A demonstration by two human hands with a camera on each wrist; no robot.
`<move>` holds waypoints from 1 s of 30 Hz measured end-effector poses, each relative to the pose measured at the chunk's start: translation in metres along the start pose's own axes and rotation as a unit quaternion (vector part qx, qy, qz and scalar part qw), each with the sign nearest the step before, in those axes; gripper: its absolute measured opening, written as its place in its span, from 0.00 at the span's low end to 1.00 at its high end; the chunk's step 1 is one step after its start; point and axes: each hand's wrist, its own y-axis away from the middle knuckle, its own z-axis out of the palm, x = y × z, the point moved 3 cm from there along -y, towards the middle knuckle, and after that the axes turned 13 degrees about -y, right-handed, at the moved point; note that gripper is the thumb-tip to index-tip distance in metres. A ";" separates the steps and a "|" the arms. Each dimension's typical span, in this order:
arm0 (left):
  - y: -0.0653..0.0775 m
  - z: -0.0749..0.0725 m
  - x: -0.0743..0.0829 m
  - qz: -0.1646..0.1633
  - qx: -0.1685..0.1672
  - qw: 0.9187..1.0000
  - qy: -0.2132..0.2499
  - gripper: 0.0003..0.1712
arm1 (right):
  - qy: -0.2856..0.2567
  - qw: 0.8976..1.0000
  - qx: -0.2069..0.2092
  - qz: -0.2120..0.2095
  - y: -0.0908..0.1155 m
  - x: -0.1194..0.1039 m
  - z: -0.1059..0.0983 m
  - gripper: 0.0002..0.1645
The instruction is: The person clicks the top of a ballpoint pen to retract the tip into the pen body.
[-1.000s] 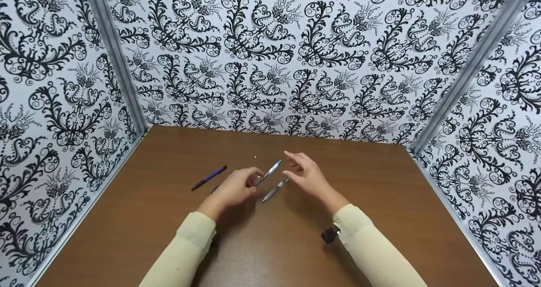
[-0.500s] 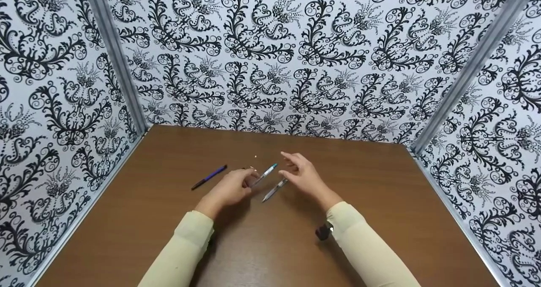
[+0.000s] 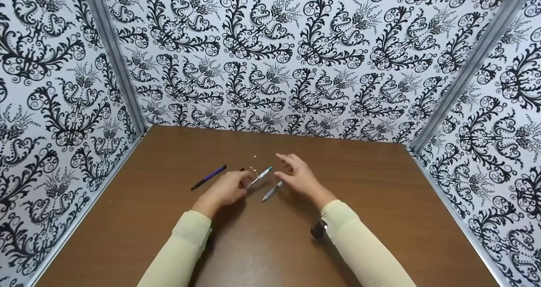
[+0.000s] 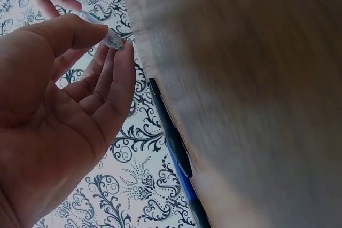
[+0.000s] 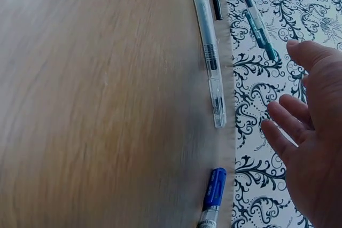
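My left hand [image 3: 228, 187] pinches a clear pen with a teal end [image 3: 264, 173] between thumb and fingertips. In the left wrist view the pen's near end [image 4: 114, 40] shows at the fingertips, while the right wrist view shows its teal clip end [image 5: 262, 38] pointing toward my other hand. My right hand [image 3: 300, 175] hovers with fingers spread and holds nothing. Below it on the table lies a clear pen with a grip [image 3: 271, 192], pointed tip toward me. A blue-capped pen [image 5: 215, 190] lies near it in the right wrist view, hidden under my hand from above.
A blue and black pen [image 3: 209, 177] lies on the brown table [image 3: 270, 244] left of my left hand. A black pen [image 4: 170, 126] lies close by, mostly covered by that hand from above. Patterned walls [image 3: 262, 67] enclose the back and both sides.
My left hand has shifted slightly left with the teal-ended pen. The right hand has drifted left too, staying spread. The pens on the table have stayed put.
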 end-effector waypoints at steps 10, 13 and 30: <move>0.001 -0.002 -0.007 -0.023 -0.011 0.999 -0.020 0.25 | 0.001 1.000 -0.018 0.022 -0.006 0.001 0.007 0.39; 0.000 -0.002 -0.010 -0.024 -0.009 0.999 -0.021 0.25 | 0.001 0.999 -0.021 0.026 -0.007 0.003 0.009 0.39; -0.015 0.018 -0.046 0.036 0.018 0.998 -0.038 0.27 | 0.039 0.998 -0.026 0.033 -0.009 0.003 0.018 0.37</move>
